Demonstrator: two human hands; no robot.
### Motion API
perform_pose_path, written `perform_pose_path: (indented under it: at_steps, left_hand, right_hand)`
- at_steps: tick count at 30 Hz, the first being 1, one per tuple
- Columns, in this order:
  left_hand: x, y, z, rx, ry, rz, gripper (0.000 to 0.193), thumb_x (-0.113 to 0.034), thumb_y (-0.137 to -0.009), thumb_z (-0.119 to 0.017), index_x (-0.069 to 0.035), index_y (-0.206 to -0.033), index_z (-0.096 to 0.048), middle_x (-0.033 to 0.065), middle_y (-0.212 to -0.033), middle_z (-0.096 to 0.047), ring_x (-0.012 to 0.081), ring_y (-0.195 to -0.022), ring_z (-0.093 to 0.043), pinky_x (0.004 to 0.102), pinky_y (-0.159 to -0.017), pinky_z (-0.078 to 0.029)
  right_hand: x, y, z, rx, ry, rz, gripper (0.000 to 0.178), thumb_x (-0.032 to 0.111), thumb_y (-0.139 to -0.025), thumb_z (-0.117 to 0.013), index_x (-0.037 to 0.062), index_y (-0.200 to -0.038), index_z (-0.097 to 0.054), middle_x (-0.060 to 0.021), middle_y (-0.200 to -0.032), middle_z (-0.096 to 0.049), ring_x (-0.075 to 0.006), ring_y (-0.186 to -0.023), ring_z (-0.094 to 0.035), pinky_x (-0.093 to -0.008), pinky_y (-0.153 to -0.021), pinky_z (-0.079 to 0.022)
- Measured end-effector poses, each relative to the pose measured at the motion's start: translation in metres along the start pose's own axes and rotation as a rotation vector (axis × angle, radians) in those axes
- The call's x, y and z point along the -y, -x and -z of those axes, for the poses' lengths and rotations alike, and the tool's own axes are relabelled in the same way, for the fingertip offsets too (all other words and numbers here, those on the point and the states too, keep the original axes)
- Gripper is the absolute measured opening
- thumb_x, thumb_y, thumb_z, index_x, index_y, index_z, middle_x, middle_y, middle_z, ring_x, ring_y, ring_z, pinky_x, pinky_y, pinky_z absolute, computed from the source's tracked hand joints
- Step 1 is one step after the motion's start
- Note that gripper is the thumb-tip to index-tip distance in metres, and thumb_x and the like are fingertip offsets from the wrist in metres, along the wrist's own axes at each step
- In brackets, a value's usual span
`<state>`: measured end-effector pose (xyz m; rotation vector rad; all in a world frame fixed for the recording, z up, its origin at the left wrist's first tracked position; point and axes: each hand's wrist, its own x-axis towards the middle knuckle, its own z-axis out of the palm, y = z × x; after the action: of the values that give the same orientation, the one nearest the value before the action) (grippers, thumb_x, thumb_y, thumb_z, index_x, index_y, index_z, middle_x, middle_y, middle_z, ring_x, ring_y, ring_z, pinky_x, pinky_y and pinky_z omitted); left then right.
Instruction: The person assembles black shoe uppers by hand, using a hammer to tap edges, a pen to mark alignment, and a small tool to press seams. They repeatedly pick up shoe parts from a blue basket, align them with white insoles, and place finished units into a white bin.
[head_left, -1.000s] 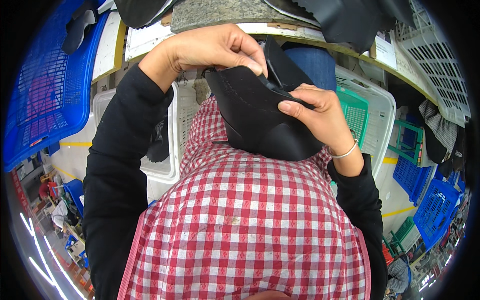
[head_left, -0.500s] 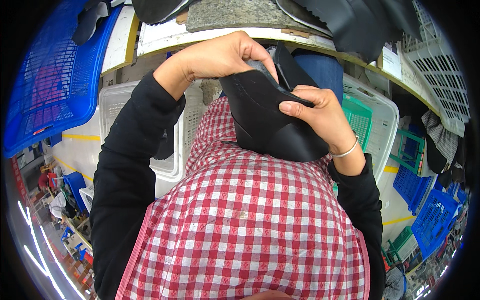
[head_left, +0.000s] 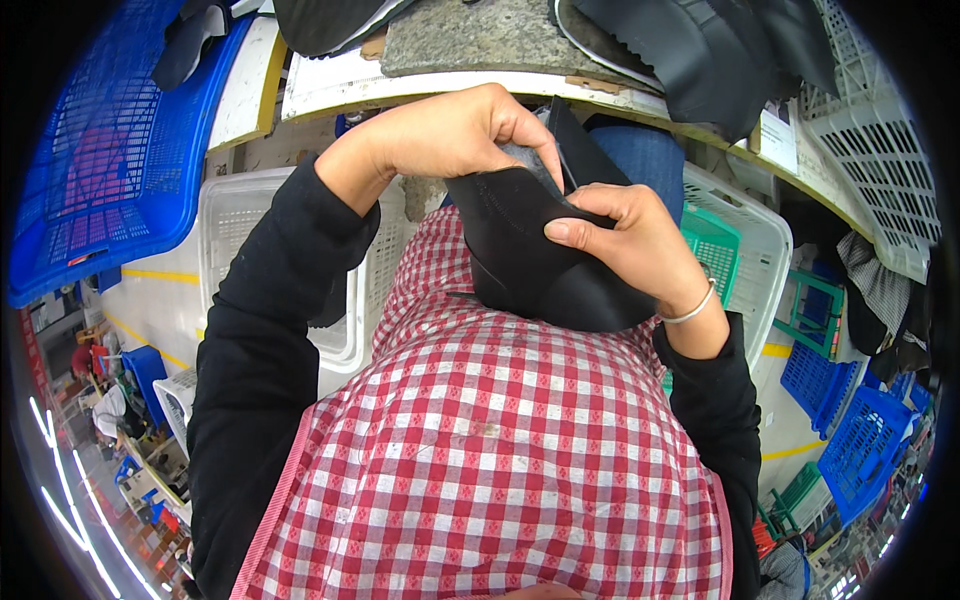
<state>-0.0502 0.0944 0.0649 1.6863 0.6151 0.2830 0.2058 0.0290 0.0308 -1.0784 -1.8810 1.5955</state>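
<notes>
A black shoe upper [head_left: 560, 265], smooth and stitched near its opening, is held in front of my checked apron [head_left: 480, 440]. My left hand [head_left: 460, 135] reaches over its top edge, the fingers bent down at the grey lining; their tips are partly hidden inside the opening. My right hand [head_left: 640, 235] pinches the rim on the other side, with the thumb on the outer face and the fingers over the edge. The rounded end of the upper points down to the right, close to the apron.
Just beyond my hands runs a white workbench edge [head_left: 340, 92], bearing a stone slab [head_left: 470, 40] and black shoe pieces [head_left: 690, 70]. A blue basket [head_left: 130, 180] stands at the left. White crates [head_left: 235, 225] flank my lap, the right one with a green basket [head_left: 712, 245] inside.
My right thumb and fingers have shifted slightly left along the rim. My left hand has moved a little right and nearer to me, still at the opening.
</notes>
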Motion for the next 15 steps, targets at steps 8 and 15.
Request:
perform_pose_path:
  at_steps: [8, 15]
  left_hand:
    - [-0.016, 0.038, -0.045, -0.371, -0.196, 0.140, 0.040, -0.017, -0.089, -0.082, -0.002, -0.119, -0.061, 0.0055, -0.096, -0.069, 0.0131, -0.090, -0.064, 0.0319, -0.082, -0.052]
    - [-0.015, 0.044, -0.055, -0.505, -0.194, 0.103, 0.043, -0.010, -0.082, -0.086, -0.002, -0.117, -0.062, 0.0080, -0.089, -0.068, 0.0152, -0.088, -0.065, 0.0330, -0.078, -0.051]
  right_hand:
    - [0.009, 0.007, -0.005, -0.082, 0.068, -0.113, 0.026, 0.026, -0.088, -0.082, 0.0026, -0.099, -0.078, -0.0139, -0.081, -0.072, -0.0256, -0.075, -0.067, -0.0353, -0.071, -0.051]
    - [0.027, -0.007, -0.012, -0.128, 0.456, 0.190, 0.031, 0.028, -0.089, -0.079, 0.0040, -0.103, -0.065, -0.0184, -0.079, -0.068, -0.0406, -0.079, -0.066, -0.0473, -0.071, -0.051]
